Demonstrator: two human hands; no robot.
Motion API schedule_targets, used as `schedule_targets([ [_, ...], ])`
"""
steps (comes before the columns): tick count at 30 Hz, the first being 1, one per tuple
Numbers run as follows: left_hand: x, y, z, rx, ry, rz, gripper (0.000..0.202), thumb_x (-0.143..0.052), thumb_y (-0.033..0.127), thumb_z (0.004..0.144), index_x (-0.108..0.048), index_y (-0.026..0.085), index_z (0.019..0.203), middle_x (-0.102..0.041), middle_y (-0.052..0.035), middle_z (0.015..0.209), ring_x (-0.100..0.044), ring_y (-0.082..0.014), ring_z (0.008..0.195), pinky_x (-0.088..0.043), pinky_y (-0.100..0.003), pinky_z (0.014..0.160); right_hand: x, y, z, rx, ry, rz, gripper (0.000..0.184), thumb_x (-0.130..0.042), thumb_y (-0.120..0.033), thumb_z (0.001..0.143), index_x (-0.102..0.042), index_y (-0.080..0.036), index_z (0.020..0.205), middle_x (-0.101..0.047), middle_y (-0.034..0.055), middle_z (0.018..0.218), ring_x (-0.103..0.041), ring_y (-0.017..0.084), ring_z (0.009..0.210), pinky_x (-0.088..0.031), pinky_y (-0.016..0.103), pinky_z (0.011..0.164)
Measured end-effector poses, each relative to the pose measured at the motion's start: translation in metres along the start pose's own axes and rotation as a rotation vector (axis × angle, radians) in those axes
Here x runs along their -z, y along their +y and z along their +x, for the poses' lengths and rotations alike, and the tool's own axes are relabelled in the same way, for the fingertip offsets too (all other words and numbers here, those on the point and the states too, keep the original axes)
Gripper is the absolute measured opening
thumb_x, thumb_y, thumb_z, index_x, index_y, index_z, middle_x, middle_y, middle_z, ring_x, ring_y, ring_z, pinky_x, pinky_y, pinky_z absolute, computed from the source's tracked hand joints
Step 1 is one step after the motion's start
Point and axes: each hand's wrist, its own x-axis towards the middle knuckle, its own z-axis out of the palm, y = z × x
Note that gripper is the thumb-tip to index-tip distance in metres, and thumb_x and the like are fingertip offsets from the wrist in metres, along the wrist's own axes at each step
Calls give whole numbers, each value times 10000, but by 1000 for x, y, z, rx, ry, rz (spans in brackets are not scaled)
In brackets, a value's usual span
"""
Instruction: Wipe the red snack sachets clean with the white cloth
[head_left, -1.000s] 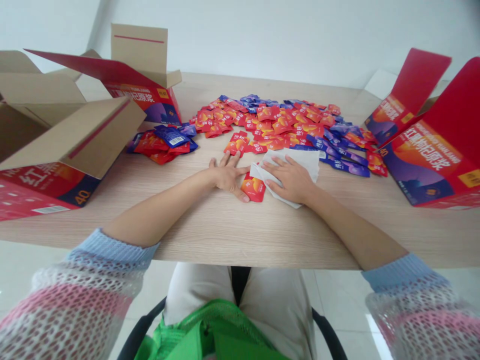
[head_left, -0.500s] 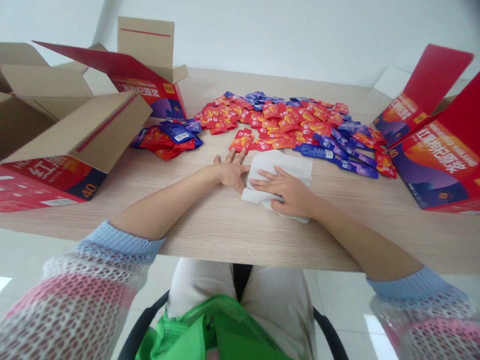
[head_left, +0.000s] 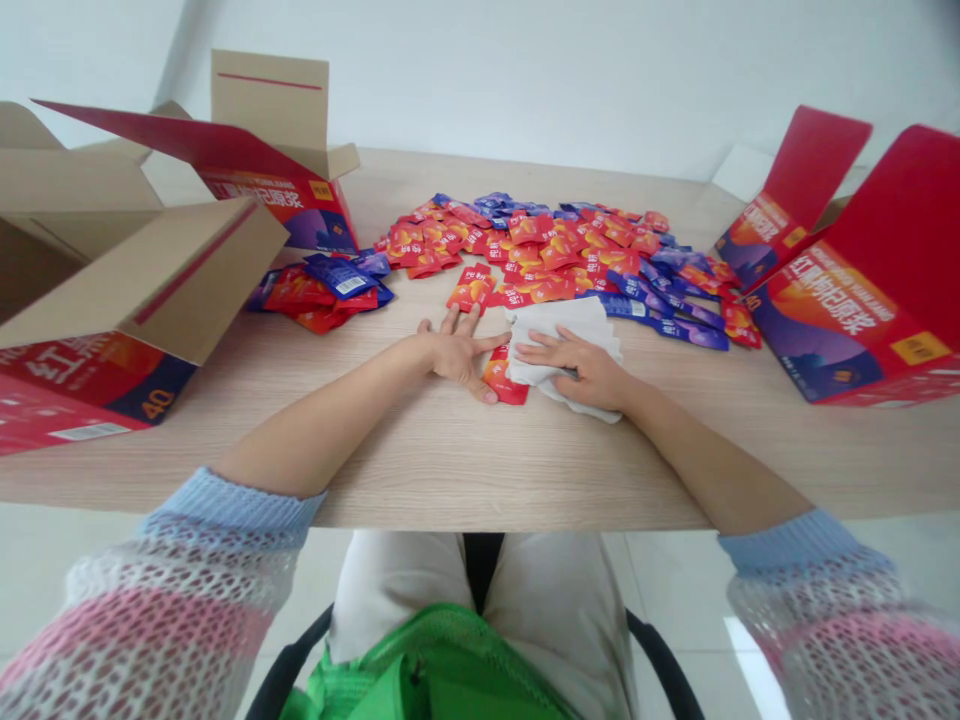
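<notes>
Both splayed, our right hand [head_left: 591,373] presses cloth [head_left: 566,318], left hand [head_left: 456,356] meets a likely light, slick packet [head_left: 502,378], best pinched edgewise.

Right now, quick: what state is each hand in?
Left hand: open, fingers spread, thumb and forefinger at a flat red-and-orange sachet.
Right hand: open, palm down on a thin white cloth or tissue.

red sachet [head_left: 507,380]: smooth plastic | white sheet [head_left: 566,318]: matt paper | tabletop [head_left: 480,480]: wood-grained
</notes>
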Motion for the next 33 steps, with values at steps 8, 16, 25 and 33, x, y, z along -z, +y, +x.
schedule_targets([
  [8,1,-1,2,1,-2,3,1291,-761,745,447,-11,517,1473,253,-5,1562,253,-458,1372,-25,-775,989,-1,-2,4,-77,22,-198,650,-489,-232,817,-384,-271,1457,-414,12,1494,-228,279,1443,-78,609,1151],
  [16,-1,2,3,19,-14,18,1269,-781,705,463,-72,493,1494,283,-4,1546,265,-453,1369,-25,-777,989,-7,-27,8,1,-14,-271,716,-523,-322,817,-319,-207,1494,-373,42,1520,-85,326,1467,-73,630,1138],
  [25,-2,7,4,73,-23,99,1174,-781,656,507,-235,383,1510,252,-40,1558,228,-445,1393,-84,-744,1024,-3,-51,19,128,-127,-94,800,-466,-135,650,-407,-158,1448,-448,81,1469,-290,271,1421,-131,565,1161],
  [33,3,4,1,23,-68,64,1240,-722,775,493,-81,461,1507,334,-10,1523,282,-450,1362,-30,-768,1003,7,-40,4,139,-133,94,758,-409,-2,649,-551,-295,1333,-557,-28,1371,-355,205,1389,-179,538,1170],
])
